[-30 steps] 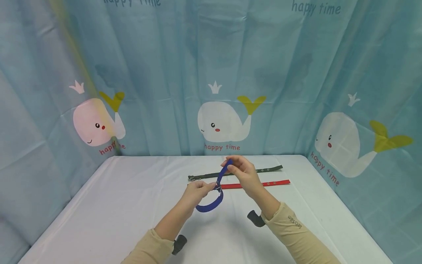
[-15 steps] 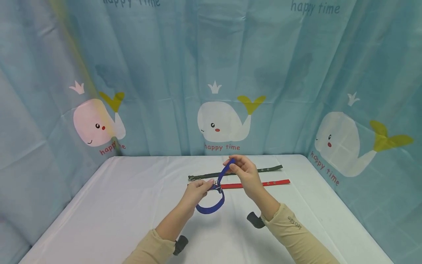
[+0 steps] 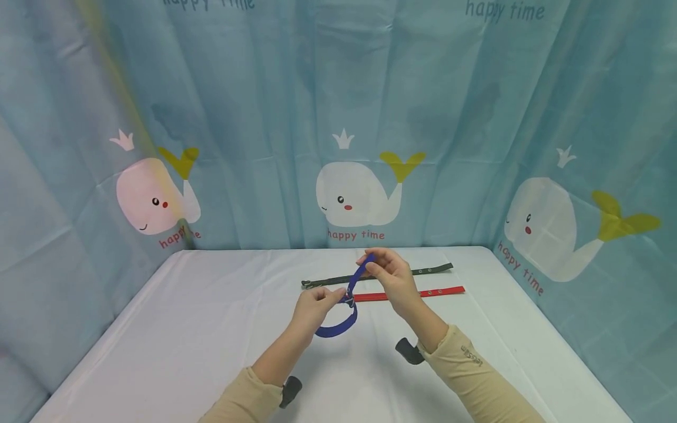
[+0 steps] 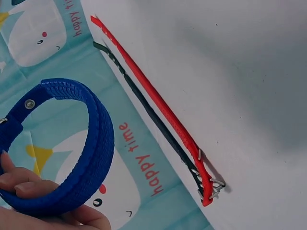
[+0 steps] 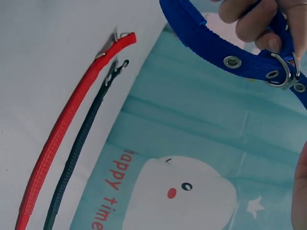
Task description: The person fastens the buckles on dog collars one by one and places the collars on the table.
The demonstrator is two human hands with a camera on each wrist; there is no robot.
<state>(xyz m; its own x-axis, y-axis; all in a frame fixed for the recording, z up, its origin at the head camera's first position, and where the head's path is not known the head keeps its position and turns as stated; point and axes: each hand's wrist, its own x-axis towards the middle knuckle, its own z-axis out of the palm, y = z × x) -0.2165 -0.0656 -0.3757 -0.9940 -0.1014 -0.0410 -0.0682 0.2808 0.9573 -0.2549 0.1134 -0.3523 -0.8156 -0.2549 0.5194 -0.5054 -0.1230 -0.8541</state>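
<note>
A blue webbing collar (image 3: 337, 330) hangs above the table, bent into a loop with its strap passed through the metal buckle (image 5: 285, 72). My left hand (image 3: 312, 308) pinches it beside the buckle; in the left wrist view its fingers (image 4: 29, 184) curl round the padded band. My right hand (image 3: 394, 279) pinches the free strap end between thumb and fingers and holds it up to the right. Eyelets (image 5: 232, 62) show along the strap in the right wrist view. Only a sliver of my right hand appears there at the right edge.
Behind the hands, a dark green collar (image 3: 330, 282) and a red collar (image 3: 446, 291) lie roughly parallel on the white-covered table (image 3: 185, 329). A blue curtain (image 3: 264, 194) printed with whales stands round the back and sides.
Both hands keep their hold on the blue collar. The loop dips slightly and then rises a little, and the strap end shifts slightly right, then back.
</note>
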